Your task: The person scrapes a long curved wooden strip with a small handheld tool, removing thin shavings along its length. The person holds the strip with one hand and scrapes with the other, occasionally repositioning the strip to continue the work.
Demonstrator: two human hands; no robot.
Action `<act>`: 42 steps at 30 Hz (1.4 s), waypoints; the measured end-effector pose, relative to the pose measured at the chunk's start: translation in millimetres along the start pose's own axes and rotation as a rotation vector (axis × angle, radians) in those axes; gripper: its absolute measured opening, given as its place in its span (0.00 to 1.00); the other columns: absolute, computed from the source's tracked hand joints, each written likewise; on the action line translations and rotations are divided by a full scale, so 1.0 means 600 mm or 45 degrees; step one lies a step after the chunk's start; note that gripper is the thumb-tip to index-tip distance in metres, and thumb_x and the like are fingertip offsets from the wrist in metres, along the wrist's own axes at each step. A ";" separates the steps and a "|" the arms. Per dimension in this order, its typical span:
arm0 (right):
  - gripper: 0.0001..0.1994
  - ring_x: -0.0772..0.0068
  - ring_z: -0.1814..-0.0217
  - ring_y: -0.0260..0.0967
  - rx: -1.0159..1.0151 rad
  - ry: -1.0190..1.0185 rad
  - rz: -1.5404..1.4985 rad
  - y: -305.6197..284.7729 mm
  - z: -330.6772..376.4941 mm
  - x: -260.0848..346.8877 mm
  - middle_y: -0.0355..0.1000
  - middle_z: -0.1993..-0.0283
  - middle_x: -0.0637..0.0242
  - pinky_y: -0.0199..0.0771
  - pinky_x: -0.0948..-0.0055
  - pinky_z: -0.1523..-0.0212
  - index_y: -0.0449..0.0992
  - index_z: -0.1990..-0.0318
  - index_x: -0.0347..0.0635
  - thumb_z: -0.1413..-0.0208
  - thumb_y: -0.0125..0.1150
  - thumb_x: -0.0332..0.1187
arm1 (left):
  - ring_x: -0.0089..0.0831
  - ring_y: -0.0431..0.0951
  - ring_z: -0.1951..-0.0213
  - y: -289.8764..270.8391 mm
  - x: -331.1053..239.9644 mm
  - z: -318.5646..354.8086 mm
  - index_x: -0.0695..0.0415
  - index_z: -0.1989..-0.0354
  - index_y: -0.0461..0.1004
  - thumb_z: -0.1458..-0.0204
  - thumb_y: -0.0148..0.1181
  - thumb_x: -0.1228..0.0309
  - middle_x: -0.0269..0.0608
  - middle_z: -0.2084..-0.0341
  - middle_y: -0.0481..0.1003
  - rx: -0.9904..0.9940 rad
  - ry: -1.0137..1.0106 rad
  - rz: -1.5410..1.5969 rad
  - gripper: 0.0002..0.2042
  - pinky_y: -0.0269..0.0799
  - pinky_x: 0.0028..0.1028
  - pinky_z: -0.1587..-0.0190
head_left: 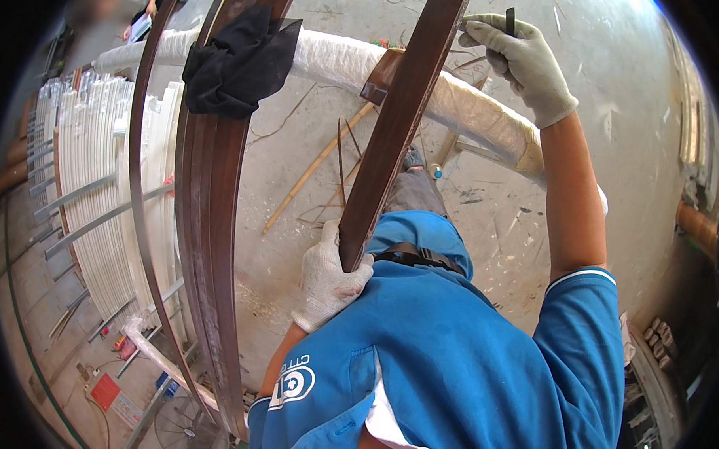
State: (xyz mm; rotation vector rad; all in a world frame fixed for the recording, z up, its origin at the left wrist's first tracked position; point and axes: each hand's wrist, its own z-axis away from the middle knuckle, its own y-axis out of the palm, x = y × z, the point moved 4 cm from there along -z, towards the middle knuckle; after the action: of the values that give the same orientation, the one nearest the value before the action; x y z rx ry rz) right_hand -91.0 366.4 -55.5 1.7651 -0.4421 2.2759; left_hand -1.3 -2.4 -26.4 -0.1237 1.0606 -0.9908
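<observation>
My left hand (pixel 328 277), in a white work glove, grips the near end of a long dark brown strip (pixel 396 123) against my blue shirt. The strip runs up and away from me, across a white padded bar (pixel 466 109). My right hand (pixel 522 60), also gloved, is stretched out to the strip's far part and pinches a small black stick-like tool (pixel 510 21) beside it.
Several more dark brown strips (pixel 209 219) lie to my left with a black cloth (pixel 238 62) draped on them. White strips (pixel 99 184) are stacked on a rack farther left. Thin sticks (pixel 314 167) lie on the concrete floor. Another person stands at the top left.
</observation>
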 end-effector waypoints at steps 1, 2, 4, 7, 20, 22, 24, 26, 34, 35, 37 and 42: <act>0.15 0.92 0.80 0.55 0.005 0.003 0.001 0.001 0.002 0.001 0.81 0.63 0.67 0.52 0.90 0.84 0.81 0.48 0.37 0.37 0.64 0.37 | 0.52 0.83 0.66 0.000 -0.001 0.000 0.60 0.51 0.70 0.56 0.68 0.69 0.53 0.69 0.80 -0.002 0.008 0.003 0.22 0.78 0.42 0.61; 0.15 0.92 0.80 0.55 0.010 0.006 0.002 0.002 0.004 0.003 0.81 0.63 0.67 0.51 0.90 0.85 0.81 0.49 0.37 0.37 0.65 0.37 | 0.52 0.83 0.66 0.000 -0.001 0.000 0.60 0.51 0.70 0.56 0.68 0.69 0.53 0.69 0.80 -0.001 0.003 -0.009 0.22 0.78 0.42 0.61; 0.15 0.92 0.80 0.55 0.013 0.028 -0.001 0.005 0.005 0.004 0.80 0.64 0.68 0.52 0.90 0.84 0.81 0.50 0.36 0.37 0.64 0.37 | 0.52 0.83 0.66 -0.001 -0.002 0.000 0.60 0.51 0.70 0.55 0.68 0.69 0.54 0.69 0.80 0.001 -0.005 -0.034 0.22 0.78 0.42 0.61; 0.14 0.93 0.80 0.54 0.013 0.038 -0.035 0.007 0.003 0.005 0.78 0.67 0.71 0.51 0.89 0.84 0.81 0.53 0.36 0.37 0.64 0.37 | 0.53 0.83 0.66 -0.001 -0.003 0.000 0.61 0.51 0.70 0.55 0.67 0.69 0.54 0.70 0.80 -0.014 0.011 -0.052 0.22 0.78 0.43 0.61; 0.09 0.91 0.79 0.53 -0.039 0.029 -0.187 0.020 -0.018 -0.021 0.71 0.72 0.74 0.50 0.85 0.81 0.80 0.61 0.35 0.40 0.63 0.33 | 0.43 0.79 0.67 -0.001 -0.012 -0.001 0.66 0.53 0.71 0.55 0.65 0.71 0.53 0.67 0.77 -0.013 -0.064 -0.089 0.20 0.75 0.37 0.61; 0.09 0.92 0.77 0.55 -0.101 -0.047 -0.057 0.021 -0.013 -0.017 0.71 0.71 0.74 0.53 0.86 0.78 0.81 0.60 0.36 0.40 0.63 0.33 | 0.42 0.79 0.67 -0.002 -0.013 -0.001 0.66 0.52 0.71 0.55 0.66 0.71 0.53 0.67 0.77 -0.045 -0.027 -0.089 0.21 0.75 0.37 0.61; 0.09 0.92 0.75 0.57 -0.131 -0.113 0.007 0.024 -0.004 -0.010 0.72 0.70 0.75 0.55 0.87 0.76 0.81 0.58 0.36 0.40 0.63 0.33 | 0.50 0.81 0.67 -0.001 -0.010 -0.002 0.62 0.54 0.70 0.55 0.66 0.70 0.54 0.70 0.78 -0.029 -0.005 -0.067 0.20 0.76 0.41 0.62; 0.09 0.93 0.73 0.59 -0.140 -0.165 0.008 0.024 0.007 -0.003 0.72 0.70 0.76 0.57 0.88 0.74 0.82 0.57 0.37 0.40 0.62 0.33 | 0.54 0.82 0.67 0.001 -0.005 -0.002 0.61 0.54 0.69 0.56 0.67 0.69 0.55 0.71 0.79 -0.016 -0.012 -0.045 0.20 0.77 0.43 0.62; 0.12 0.93 0.70 0.64 -0.210 -0.322 0.073 0.001 0.025 0.018 0.77 0.65 0.75 0.63 0.87 0.70 0.83 0.54 0.39 0.39 0.67 0.35 | 0.53 0.83 0.66 0.000 0.003 -0.004 0.62 0.54 0.71 0.56 0.68 0.68 0.55 0.70 0.79 0.044 -0.007 0.052 0.21 0.77 0.40 0.62; 0.12 0.92 0.69 0.65 -0.280 -0.481 0.114 0.002 0.024 0.025 0.78 0.64 0.74 0.64 0.87 0.69 0.83 0.53 0.39 0.39 0.68 0.35 | 0.52 0.83 0.66 -0.001 0.003 -0.005 0.62 0.54 0.71 0.56 0.68 0.68 0.55 0.70 0.79 0.048 0.004 0.060 0.21 0.77 0.40 0.62; 0.09 0.87 0.66 0.70 -0.284 -0.436 0.300 0.006 0.022 0.025 0.80 0.62 0.70 0.69 0.82 0.66 0.83 0.54 0.39 0.42 0.68 0.28 | 0.52 0.83 0.66 -0.001 0.001 -0.006 0.63 0.53 0.71 0.55 0.68 0.68 0.55 0.70 0.79 0.056 0.027 0.069 0.21 0.77 0.39 0.61; 0.10 0.89 0.62 0.69 -0.266 -0.400 0.317 0.035 0.019 0.026 0.79 0.62 0.74 0.69 0.84 0.63 0.83 0.52 0.40 0.39 0.67 0.30 | 0.49 0.82 0.67 -0.006 -0.005 -0.004 0.63 0.54 0.71 0.55 0.69 0.70 0.54 0.69 0.79 0.099 0.026 0.130 0.21 0.77 0.37 0.61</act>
State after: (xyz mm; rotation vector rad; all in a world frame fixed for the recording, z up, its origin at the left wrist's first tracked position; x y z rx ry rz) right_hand -92.0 342.6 -39.9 2.0569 -0.9704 2.0081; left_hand -5.9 -1.2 -23.7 0.0038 1.0357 -0.9414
